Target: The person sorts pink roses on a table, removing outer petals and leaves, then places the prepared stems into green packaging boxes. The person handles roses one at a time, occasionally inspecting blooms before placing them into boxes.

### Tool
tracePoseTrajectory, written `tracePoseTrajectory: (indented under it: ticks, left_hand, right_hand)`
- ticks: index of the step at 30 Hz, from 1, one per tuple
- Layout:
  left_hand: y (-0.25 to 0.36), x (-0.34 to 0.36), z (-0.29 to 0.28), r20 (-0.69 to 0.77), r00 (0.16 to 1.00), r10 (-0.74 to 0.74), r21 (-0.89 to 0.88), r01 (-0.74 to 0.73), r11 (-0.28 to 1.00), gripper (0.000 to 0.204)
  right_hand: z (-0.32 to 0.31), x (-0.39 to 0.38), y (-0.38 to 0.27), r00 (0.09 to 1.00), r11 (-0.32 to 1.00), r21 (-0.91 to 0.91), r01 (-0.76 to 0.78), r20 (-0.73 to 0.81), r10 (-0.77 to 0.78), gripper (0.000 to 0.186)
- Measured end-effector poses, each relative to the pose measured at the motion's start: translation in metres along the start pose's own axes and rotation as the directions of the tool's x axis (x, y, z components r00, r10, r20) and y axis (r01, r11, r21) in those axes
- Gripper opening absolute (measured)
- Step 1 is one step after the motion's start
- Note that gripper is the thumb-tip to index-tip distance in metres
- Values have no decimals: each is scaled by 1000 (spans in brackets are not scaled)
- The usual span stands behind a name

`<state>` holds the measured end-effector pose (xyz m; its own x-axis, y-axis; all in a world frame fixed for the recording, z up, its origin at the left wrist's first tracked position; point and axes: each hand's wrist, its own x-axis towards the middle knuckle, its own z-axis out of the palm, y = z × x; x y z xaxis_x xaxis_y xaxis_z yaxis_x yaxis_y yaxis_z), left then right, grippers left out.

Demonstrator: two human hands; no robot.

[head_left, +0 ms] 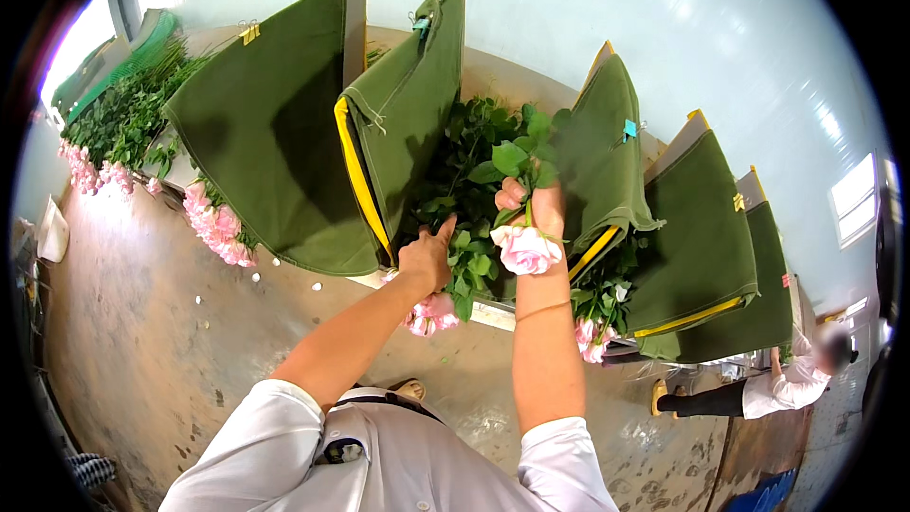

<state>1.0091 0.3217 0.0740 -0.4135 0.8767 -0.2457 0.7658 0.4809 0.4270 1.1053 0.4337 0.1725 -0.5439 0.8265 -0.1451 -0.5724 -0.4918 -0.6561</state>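
Progress: looks like mid-sorting, judging by the layout. Several green cloth slings [275, 142] hang in a row, a few already showing pink rose heads [216, 226] poking out the bottom; the far bunch at top left [90, 171] looks loaded too.
Done so far: one pink rose [526, 249] pulled free and held up, clear of the pile.
Left to do: plenty, probably. Big heap of leafy stems [474, 180] sitting in the gap between two slings, not yet picked through.
Right hand [531, 207]: closed around the stem just above the bloom, fingers wrapped tight, flower head hanging right under the fist.
Left hand [427, 254]: down in the leaves, thumb sticking up, fingers curled into the foliage. Can't tell if anything is really gripped, leaves hide the fingertips.
Rose vs hands: bloom touching the underside of the right hand, just beside the left, slightly higher.
More blooms: a couple of pink heads [431, 313] right below the left wrist, another cluster [592, 334] under the next sling over.
Elsewhere: loose petals [258, 275] on the concrete floor [161, 341], another person [777, 389] in white bending over at the far right.
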Motion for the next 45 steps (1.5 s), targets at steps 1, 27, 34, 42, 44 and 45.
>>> tracePoseTrajectory:
  ticks: [1, 27, 34, 42, 44, 45]
  left_hand:
    - [-3, 3, 0, -37, 999, 33, -28, -35, 999, 84]
    - [-23, 17, -64, -86, 985, 151, -756, -163, 634, 74]
    - [-48, 35, 8, -72, 996, 58, -109, -65, 992, 82]
    - [-49, 28, -11, -35, 971, 236, -506, -221, 834, 62]
    - [-33, 12, -37, 165, 963, 212, -580, -79, 811, 61]
    - [-29, 7, -41, 280, 948, 151, -574, 40, 818, 62]
  right_hand:
    - [5, -2, -4, 1000, 1000, -15, -14, 6, 14, 22]
    - [-82, 14, 72, 980, 628, -768, 123, -6, -200, 37]
    - [-101, -9, 133, 931, 261, -964, -39, -130, -341, 46]
    - [-84, -18, 105, 964, 309, -951, 21, -63, -260, 48]
    - [-104, -19, 101, 958, 495, -862, 113, -37, -283, 44]
    - [-114, -17, 106, 944, 550, -809, 206, 17, -328, 42]
